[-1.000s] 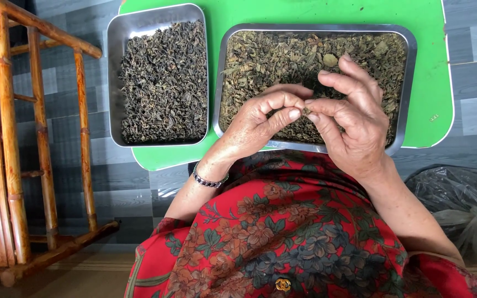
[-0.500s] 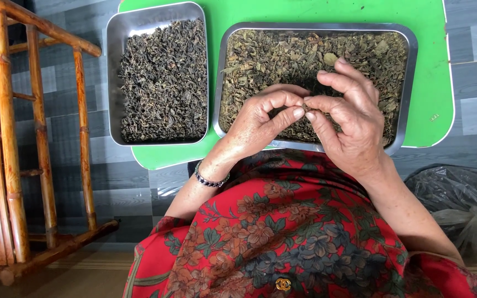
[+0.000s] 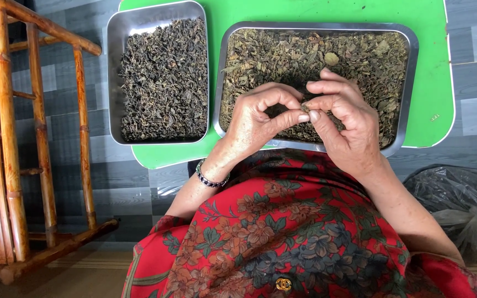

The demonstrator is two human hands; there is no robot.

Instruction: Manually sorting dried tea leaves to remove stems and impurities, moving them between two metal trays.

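A: Dried leaf piece (image 3: 305,106): where is it held?

B: It is pinched between the fingertips of both hands, just above the near half of the large metal tray (image 3: 409,83). The left hand (image 3: 260,118) is curled with its thumb and forefinger closed on the piece; the right hand (image 3: 343,124) meets it from the other side, its grip likewise closed on the same small bit. The piece itself is too small for its exact shape to be told.

A: Why so close over the tray?

B: It may be judged that anything dropped would fall back among the loose olive-brown leaves (image 3: 282,55) with which that tray is filled, rather than onto the lap.

A: What else is set out?

B: A smaller metal tray (image 3: 118,33) is placed just beside the large one, on the left, and is filled with darker, finer dried leaves (image 3: 164,77). Both trays are carried by a bright green surface (image 3: 432,66) with rounded corners, drawn up against the person's lap. A red flowered garment (image 3: 260,243) is worn, and a beaded bracelet (image 3: 210,177) is seen on the left wrist.

A: And around that?

B: A bamboo frame (image 3: 40,138) stands at the left on a grey plank floor (image 3: 470,116). A dark plastic bag (image 3: 462,204) lies at the lower right.
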